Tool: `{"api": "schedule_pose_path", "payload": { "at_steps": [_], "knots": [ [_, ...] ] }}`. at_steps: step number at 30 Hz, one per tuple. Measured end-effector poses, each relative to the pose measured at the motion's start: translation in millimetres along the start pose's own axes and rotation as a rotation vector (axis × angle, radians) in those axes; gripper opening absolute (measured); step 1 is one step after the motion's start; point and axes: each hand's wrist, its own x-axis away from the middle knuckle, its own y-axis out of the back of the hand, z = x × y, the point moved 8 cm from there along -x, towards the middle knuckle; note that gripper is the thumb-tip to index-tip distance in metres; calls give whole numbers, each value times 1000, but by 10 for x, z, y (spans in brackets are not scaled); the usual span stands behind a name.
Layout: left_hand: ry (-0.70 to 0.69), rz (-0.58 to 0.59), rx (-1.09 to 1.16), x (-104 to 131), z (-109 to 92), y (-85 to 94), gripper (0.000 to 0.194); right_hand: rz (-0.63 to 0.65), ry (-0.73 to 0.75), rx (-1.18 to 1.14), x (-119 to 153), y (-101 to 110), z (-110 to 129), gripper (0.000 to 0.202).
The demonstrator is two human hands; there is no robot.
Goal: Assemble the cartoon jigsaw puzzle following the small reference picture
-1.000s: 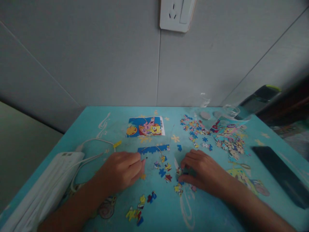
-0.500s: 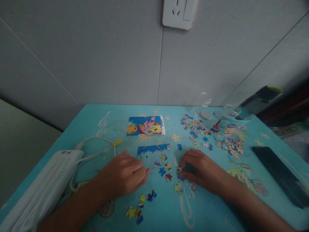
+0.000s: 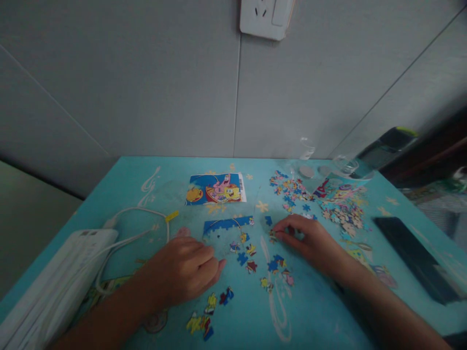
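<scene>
1. While a small puzzle piece (image 3: 272,236) was at the fingertips of the right hand (image 3: 304,231), it was well in from the far edge of the table (image 3: 310,316), between the left and right edges.
2. Handling it well seemed to call for a light pinch by its sides, kept low and level, so neighbouring pieces stayed undisturbed.
3. The right fingers were nearly closed, thumb and forefinger almost meeting on that piece.
4. The left hand (image 3: 189,267) was nearer the table's left edge, fingers loosely curled; I could not tell whether they held anything.
5. The joined blue strip (image 3: 228,224) lay farther toward the far edge, a loose blue piece (image 3: 268,220) just beyond its right end.
6. Nearer the far edge lay the picture card (image 3: 215,188).
</scene>
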Motion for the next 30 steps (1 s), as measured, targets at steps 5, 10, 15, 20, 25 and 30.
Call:
{"api": "schedule_pose_path", "payload": {
  "at_steps": [5,10,15,20,25,30],
  "knots": [
    [-2,10,25,23,-10,-21,32,-61,-109,13,-53,116,-241,15],
    [-12,14,33,15,-8,-27,33,-1,-137,14,-76,127,-330,19],
    [-12,25,37,17,-8,-38,33,8,-139,55,-74,115,-341,20],
    [-16,31,39,12,-14,-45,35,10,-132,79,-78,116,-342,19],
    [-30,41,37,2,-19,-46,35,49,-123,65,-63,89,-312,19],
    [-33,55,44,-1,-9,-43,37,94,-111,48,-39,47,-262,16]
  ]
}}
